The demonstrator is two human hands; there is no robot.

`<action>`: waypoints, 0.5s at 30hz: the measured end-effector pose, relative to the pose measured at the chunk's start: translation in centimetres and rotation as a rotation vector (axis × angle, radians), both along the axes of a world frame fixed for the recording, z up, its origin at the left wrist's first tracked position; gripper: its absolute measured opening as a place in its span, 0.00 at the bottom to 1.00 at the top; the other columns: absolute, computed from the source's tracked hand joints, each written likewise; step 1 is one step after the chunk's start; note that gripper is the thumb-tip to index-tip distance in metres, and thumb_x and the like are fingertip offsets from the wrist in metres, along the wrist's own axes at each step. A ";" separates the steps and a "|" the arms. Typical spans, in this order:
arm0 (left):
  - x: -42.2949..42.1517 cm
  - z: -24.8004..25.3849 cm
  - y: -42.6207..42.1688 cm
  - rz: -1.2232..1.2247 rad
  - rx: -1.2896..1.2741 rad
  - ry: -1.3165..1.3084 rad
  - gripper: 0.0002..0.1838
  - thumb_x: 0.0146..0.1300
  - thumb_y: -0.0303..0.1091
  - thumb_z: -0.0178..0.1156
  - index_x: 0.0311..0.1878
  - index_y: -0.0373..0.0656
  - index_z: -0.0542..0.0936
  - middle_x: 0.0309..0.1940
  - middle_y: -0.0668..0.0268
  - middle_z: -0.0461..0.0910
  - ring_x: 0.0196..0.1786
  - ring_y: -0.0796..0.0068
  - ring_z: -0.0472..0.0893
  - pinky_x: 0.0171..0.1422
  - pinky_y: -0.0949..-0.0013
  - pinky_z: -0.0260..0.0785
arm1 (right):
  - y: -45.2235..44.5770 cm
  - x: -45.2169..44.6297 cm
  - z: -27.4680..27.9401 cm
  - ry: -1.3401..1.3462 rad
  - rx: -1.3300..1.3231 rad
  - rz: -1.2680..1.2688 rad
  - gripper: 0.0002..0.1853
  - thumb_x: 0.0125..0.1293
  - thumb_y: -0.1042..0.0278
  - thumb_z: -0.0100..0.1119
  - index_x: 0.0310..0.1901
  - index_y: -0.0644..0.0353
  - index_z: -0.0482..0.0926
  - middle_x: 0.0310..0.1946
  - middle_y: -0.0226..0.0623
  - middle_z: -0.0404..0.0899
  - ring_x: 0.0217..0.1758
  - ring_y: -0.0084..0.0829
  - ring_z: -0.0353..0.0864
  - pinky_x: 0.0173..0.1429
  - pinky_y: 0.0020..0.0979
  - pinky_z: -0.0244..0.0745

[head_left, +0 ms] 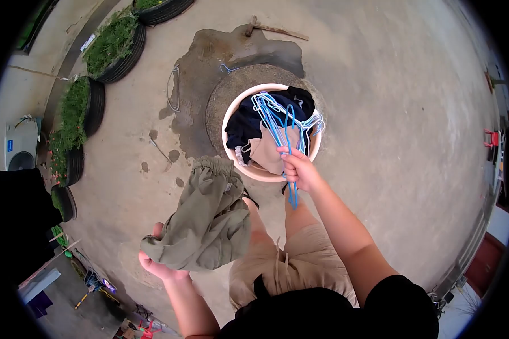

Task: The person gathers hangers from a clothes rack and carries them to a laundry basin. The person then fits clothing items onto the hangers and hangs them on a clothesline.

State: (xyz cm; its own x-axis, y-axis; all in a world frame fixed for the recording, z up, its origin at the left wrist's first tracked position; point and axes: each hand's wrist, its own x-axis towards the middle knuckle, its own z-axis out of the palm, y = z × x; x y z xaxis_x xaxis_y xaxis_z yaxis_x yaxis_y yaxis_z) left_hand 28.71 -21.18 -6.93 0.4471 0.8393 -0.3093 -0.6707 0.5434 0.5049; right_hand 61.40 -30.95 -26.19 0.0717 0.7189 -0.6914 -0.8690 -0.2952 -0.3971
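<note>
My left hand (163,265) is closed on olive-green trousers (206,220), a garment with an elastic waistband that hangs bunched in front of my legs. Several blue and white clothes hangers (278,127) are bundled in my right hand (300,170), whose fingers wrap round them. The hangers lie over a round, pale pink tub (229,110) at my feet. Inside the tub is a heap of dark clothes (242,123) with a beige garment (266,151) on top. Part of the heap is hidden behind the hangers.
Loose hangers lie on the concrete floor: a white one (176,90) and a blue one (227,69). A wooden-handled tool (277,30) rests beyond the wet patch (201,62). Tyre planters (93,104) line the left side, near an air-conditioner unit (22,148).
</note>
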 end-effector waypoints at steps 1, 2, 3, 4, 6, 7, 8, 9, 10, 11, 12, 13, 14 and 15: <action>-1.0 0.4 0.3 -0.039 0.012 -0.046 0.28 0.62 0.49 0.45 0.52 0.35 0.78 0.58 0.52 0.75 0.61 0.52 0.72 0.67 0.47 0.62 | 0.0 -0.8 1.6 0.065 0.044 0.060 0.11 0.70 0.70 0.49 0.52 0.52 0.75 0.17 0.17 0.54 0.14 0.13 0.47 0.17 0.19 0.41; -1.9 0.7 0.7 -0.075 0.026 -0.102 0.29 0.62 0.49 0.45 0.53 0.34 0.77 0.58 0.52 0.75 0.61 0.52 0.72 0.67 0.47 0.62 | 0.2 -1.8 3.1 0.109 0.039 0.079 0.13 0.70 0.71 0.49 0.54 0.53 0.75 0.16 0.16 0.53 0.14 0.13 0.47 0.18 0.19 0.40; -2.8 1.1 1.1 -0.113 0.040 -0.157 0.29 0.62 0.50 0.45 0.54 0.33 0.77 0.58 0.51 0.75 0.61 0.53 0.72 0.67 0.48 0.62 | 0.3 -2.4 3.7 0.111 0.038 0.096 0.13 0.70 0.71 0.48 0.54 0.54 0.75 0.16 0.17 0.53 0.14 0.13 0.47 0.17 0.19 0.40; -3.7 1.5 1.4 -0.148 0.053 -0.223 0.30 0.62 0.50 0.44 0.54 0.33 0.76 0.58 0.51 0.74 0.61 0.53 0.72 0.67 0.48 0.61 | 0.3 -3.0 4.2 0.114 0.035 0.112 0.12 0.70 0.71 0.48 0.54 0.55 0.75 0.16 0.17 0.53 0.14 0.13 0.47 0.17 0.19 0.41; -5.0 2.7 1.9 -0.174 0.087 -0.274 0.30 0.63 0.51 0.44 0.54 0.32 0.75 0.58 0.51 0.74 0.61 0.53 0.72 0.67 0.48 0.61 | 0.2 -4.0 3.9 0.059 0.008 0.142 0.13 0.71 0.69 0.47 0.55 0.53 0.73 0.17 0.19 0.56 0.15 0.13 0.49 0.17 0.19 0.43; -5.5 3.3 2.0 -0.165 0.104 -0.260 0.30 0.63 0.51 0.45 0.54 0.32 0.75 0.58 0.51 0.74 0.61 0.53 0.72 0.67 0.48 0.61 | 0.1 -4.7 3.6 -0.047 -0.065 0.115 0.13 0.71 0.69 0.47 0.55 0.51 0.73 0.18 0.19 0.57 0.15 0.13 0.50 0.17 0.20 0.44; -5.9 3.9 2.2 -0.156 0.123 -0.248 0.30 0.63 0.51 0.45 0.54 0.32 0.75 0.57 0.51 0.74 0.61 0.53 0.72 0.67 0.48 0.61 | 0.0 -5.3 3.1 -0.155 -0.138 0.085 0.13 0.71 0.68 0.47 0.55 0.50 0.72 0.18 0.20 0.58 0.15 0.14 0.51 0.17 0.20 0.44; -6.0 4.7 2.2 -0.105 0.091 -0.172 0.25 0.60 0.50 0.46 0.48 0.35 0.74 0.51 0.54 0.75 0.54 0.56 0.72 0.60 0.53 0.63 | 0.0 -5.9 2.5 -0.262 -0.212 0.052 0.13 0.71 0.67 0.47 0.56 0.49 0.72 0.18 0.20 0.58 0.15 0.14 0.51 0.17 0.20 0.45; -5.7 5.7 2.0 -0.053 0.056 -0.093 0.21 0.58 0.48 0.48 0.42 0.38 0.72 0.45 0.56 0.76 0.48 0.60 0.73 0.53 0.57 0.65 | -0.6 -5.9 0.8 -0.253 -0.209 0.014 0.12 0.72 0.66 0.47 0.55 0.46 0.70 0.19 0.21 0.59 0.15 0.14 0.52 0.17 0.20 0.45; -5.7 6.5 1.8 0.000 0.017 -0.012 0.18 0.55 0.47 0.49 0.36 0.41 0.71 0.39 0.58 0.77 0.42 0.64 0.74 0.47 0.62 0.67 | -1.2 -5.9 -0.1 -0.229 -0.203 -0.031 0.12 0.72 0.66 0.47 0.55 0.47 0.71 0.19 0.21 0.59 0.15 0.14 0.52 0.17 0.20 0.46; -5.9 6.9 1.7 0.008 0.017 -0.001 0.18 0.55 0.47 0.49 0.36 0.40 0.71 0.39 0.58 0.77 0.42 0.64 0.74 0.47 0.62 0.67 | -1.9 -5.8 -1.0 -0.202 -0.199 -0.076 0.12 0.72 0.66 0.47 0.55 0.47 0.71 0.19 0.21 0.59 0.15 0.14 0.52 0.17 0.20 0.46; -5.9 7.0 1.5 0.017 0.016 0.011 0.18 0.55 0.47 0.49 0.36 0.40 0.72 0.40 0.57 0.77 0.43 0.63 0.74 0.48 0.62 0.67 | -2.6 -5.5 -1.8 -0.174 -0.197 -0.119 0.12 0.72 0.67 0.47 0.55 0.47 0.71 0.19 0.20 0.59 0.14 0.15 0.52 0.17 0.20 0.46; -6.2 7.1 1.4 0.026 0.013 0.024 0.18 0.55 0.47 0.49 0.36 0.39 0.72 0.40 0.57 0.77 0.43 0.63 0.74 0.49 0.62 0.67 | -3.4 -5.2 -2.5 -0.166 -0.194 -0.152 0.13 0.72 0.67 0.46 0.56 0.48 0.71 0.18 0.20 0.58 0.14 0.15 0.51 0.16 0.20 0.45; -6.7 7.0 1.3 0.031 0.008 0.028 0.18 0.55 0.46 0.49 0.36 0.39 0.72 0.40 0.57 0.77 0.43 0.63 0.74 0.49 0.62 0.67 | -4.1 -4.9 -3.1 -0.140 -0.175 -0.196 0.13 0.72 0.68 0.46 0.56 0.48 0.71 0.17 0.20 0.57 0.14 0.15 0.50 0.16 0.20 0.45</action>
State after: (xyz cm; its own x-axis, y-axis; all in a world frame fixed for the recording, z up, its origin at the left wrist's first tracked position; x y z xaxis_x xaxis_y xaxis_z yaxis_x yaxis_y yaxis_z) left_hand 22.00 -19.87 0.07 0.4119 0.8551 -0.3148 -0.6727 0.5184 0.5279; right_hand 56.47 -35.08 -29.34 0.3007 0.5529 -0.7771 -0.8568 -0.2014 -0.4748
